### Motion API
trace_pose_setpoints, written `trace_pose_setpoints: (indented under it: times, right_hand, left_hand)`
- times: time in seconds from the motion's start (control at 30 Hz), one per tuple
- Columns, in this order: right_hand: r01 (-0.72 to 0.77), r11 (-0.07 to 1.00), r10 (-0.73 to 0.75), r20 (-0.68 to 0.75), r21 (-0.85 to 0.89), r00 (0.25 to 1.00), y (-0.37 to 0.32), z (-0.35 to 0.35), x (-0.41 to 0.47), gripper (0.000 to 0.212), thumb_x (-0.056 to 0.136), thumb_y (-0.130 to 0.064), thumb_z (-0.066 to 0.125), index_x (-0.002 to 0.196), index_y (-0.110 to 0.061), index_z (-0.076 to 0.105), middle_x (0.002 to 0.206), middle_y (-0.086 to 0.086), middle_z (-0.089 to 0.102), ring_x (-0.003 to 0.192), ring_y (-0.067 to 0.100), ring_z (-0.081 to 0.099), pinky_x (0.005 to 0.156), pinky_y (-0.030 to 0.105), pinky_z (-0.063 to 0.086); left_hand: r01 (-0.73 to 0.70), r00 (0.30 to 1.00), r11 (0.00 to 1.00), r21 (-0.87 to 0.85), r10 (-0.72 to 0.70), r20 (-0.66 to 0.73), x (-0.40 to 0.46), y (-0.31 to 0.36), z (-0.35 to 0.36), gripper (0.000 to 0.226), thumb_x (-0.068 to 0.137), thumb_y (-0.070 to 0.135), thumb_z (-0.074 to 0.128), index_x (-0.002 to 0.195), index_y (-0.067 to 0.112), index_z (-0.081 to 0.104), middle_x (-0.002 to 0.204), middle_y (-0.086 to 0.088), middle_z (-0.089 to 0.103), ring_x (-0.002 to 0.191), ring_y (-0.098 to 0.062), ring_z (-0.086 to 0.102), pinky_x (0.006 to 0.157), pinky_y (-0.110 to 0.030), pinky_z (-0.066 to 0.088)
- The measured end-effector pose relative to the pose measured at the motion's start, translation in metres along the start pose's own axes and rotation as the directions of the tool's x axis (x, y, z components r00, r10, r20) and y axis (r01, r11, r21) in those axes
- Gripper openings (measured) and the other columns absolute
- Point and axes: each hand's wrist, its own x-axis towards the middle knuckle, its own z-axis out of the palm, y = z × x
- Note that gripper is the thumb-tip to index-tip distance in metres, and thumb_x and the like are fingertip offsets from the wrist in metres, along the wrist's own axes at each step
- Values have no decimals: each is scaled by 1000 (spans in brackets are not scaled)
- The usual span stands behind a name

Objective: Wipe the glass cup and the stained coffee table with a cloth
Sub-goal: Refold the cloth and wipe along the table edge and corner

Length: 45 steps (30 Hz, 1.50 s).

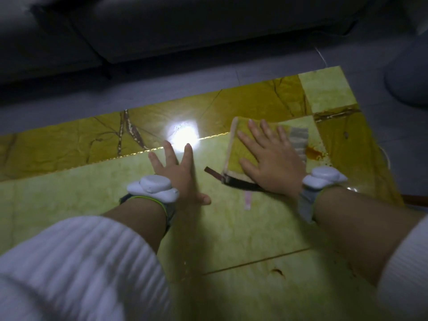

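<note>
Right hand (271, 158) lies flat, fingers straight and spread, palm pressing down on a folded yellow-green cloth with a grey striped patch and pale edging (236, 149); nothing curled round it. The cloth sits on the glossy yellow-green marble-pattern coffee table (231, 228), toward its far right part, with a dark brown strap (240, 185) trailing out from under the palm heel and a small pink tag (247, 201) just below it. An orange-brown stain (313, 154) shows on the tabletop just beside the cloth's right edge, near the right wrist. Left hand (178, 172) is also flat on the bare tabletop, fingers extended and apart, thumb out to the right, holding nothing; it is near the cloth but not touching it. Bright white light glare (183, 135) reflects off the table just beyond the left fingertips. Both wrists carry white puck-shaped wrist devices on grey bands (152, 187); white ribbed sleeves (76, 269) are pushed up the forearms. Dark sofa (162, 31) across grey floor beyond the table. Glass cup not visible in this view
</note>
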Motion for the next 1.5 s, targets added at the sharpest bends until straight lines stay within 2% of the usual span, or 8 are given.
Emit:
trace_pose_setpoints:
  times: [0.13, 0.37, 0.53, 0.6, 0.83, 1.07, 1.33, 1.5]
  right_hand:
    - [-121, 993, 121, -50, 3, 991, -35, 7, 6, 68, 94, -56, 24, 157, -33, 13, 167, 1, 1, 153, 29, -2, 121, 54, -6]
    - [244, 970, -244, 0, -22, 970, -14, 12, -35, 66, 95, -58, 34, 155, -34, 23, 166, -1, 9, 153, 24, 4, 123, 50, 0]
    - [-105, 994, 105, -58, 7, 993, -15, 6, 10, 70, 92, -61, 24, 156, -36, 15, 167, -2, 2, 153, 25, 0, 122, 51, -5]
    - [-121, 993, 121, -69, 4, 990, -33, 8, 6, 69, 93, -59, 23, 157, -34, 15, 167, 0, 4, 153, 28, 1, 121, 53, -5]
    - [234, 970, -232, 38, -65, 972, -2, 8, -31, 65, 98, -59, 29, 157, -36, 15, 166, -3, 1, 153, 22, -2, 123, 49, -3]
    - [-141, 990, 141, -55, 11, 989, -28, 5, 13, 67, 95, -58, 26, 157, -35, 12, 167, 0, 1, 153, 28, -2, 121, 53, -4]
    - [237, 969, -236, 19, -70, 972, -1, 7, -30, 66, 97, -57, 32, 157, -34, 18, 166, -2, 4, 153, 24, 1, 123, 49, -2]
    - [-111, 994, 111, -53, 3, 992, -27, 10, -15, 66, 98, -57, 27, 157, -34, 12, 167, 0, -1, 153, 26, -4, 122, 52, -4]
  left_hand:
    - [9, 999, 1000, 18, -8, -42, 1, 2, 3, 135, 60, 61, 82, 154, 33, -11, 160, -12, -24, 143, -52, -14, 113, -61, 23]
    - [14, 999, 999, 44, -12, -44, 6, -2, 6, 138, 55, 68, 79, 151, 38, -15, 159, -9, -26, 144, -49, -14, 107, -67, 27]
    - [-7, 1000, 999, 38, 8, -23, 5, -6, 7, 138, 56, 69, 79, 151, 38, -15, 159, -8, -28, 144, -49, -17, 106, -68, 29]
    - [-6, 1000, 1000, 28, 6, -25, 4, -4, 4, 137, 57, 66, 80, 153, 36, -14, 159, -10, -27, 143, -50, -16, 109, -66, 27]
    - [-7, 999, 999, 34, 9, -38, 4, -2, 4, 136, 58, 66, 80, 153, 35, -13, 159, -10, -25, 143, -50, -16, 109, -66, 27]
    - [-5, 998, 1000, 24, 6, -63, 5, -3, 8, 138, 54, 65, 82, 154, 34, -9, 160, -12, -22, 143, -52, -13, 113, -62, 23]
    - [-19, 999, 1000, 16, 20, -47, 5, -5, 7, 138, 56, 67, 81, 154, 34, -11, 160, -12, -24, 142, -53, -14, 113, -62, 23]
    - [-27, 997, 999, 22, 29, -66, 4, -2, 5, 140, 53, 67, 81, 154, 33, -10, 160, -14, -21, 142, -55, -12, 112, -64, 22]
